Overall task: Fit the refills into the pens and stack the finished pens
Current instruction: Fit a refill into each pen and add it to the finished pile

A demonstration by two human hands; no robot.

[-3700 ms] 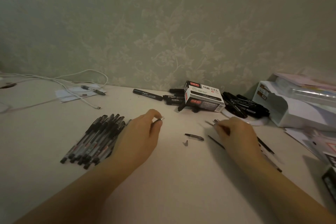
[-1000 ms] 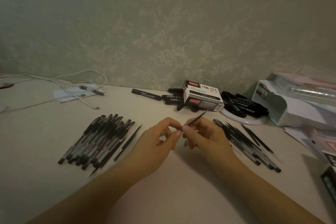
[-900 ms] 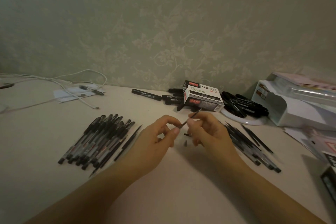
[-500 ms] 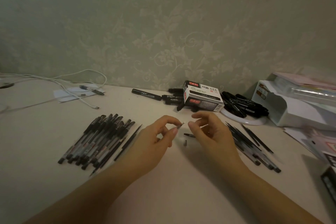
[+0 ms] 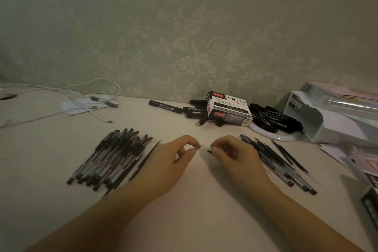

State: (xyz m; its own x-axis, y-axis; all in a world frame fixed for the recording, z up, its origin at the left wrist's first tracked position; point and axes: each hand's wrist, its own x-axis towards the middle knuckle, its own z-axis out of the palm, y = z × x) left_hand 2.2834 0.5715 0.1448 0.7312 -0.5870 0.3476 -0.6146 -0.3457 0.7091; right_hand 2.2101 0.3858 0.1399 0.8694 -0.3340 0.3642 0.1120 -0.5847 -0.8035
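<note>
Left hand (image 5: 173, 161) pinching a small pen tip (image 5: 200, 146), right hand (image 5: 233, 154) pinching a dark pen cap (image 5: 209, 151), stack of pens (image 5: 110, 159) toward the desk's (image 5: 194, 200) left edge, loose pens (image 5: 274, 159) toward its right edge, marker box (image 5: 229, 108) at the back edge

A stack of finished pens (image 5: 111, 157), black-capped with clear barrels, lies side by side on the left, slanting from near-left to far-right. One thin dark refill (image 5: 145, 159) lies just beside its right edge. On the right, loose pens and refills (image 5: 274, 159) lie fanned, slanting toward near-right.

Head-worn view, forward-down over desk (image 5: 194, 221)
</note>
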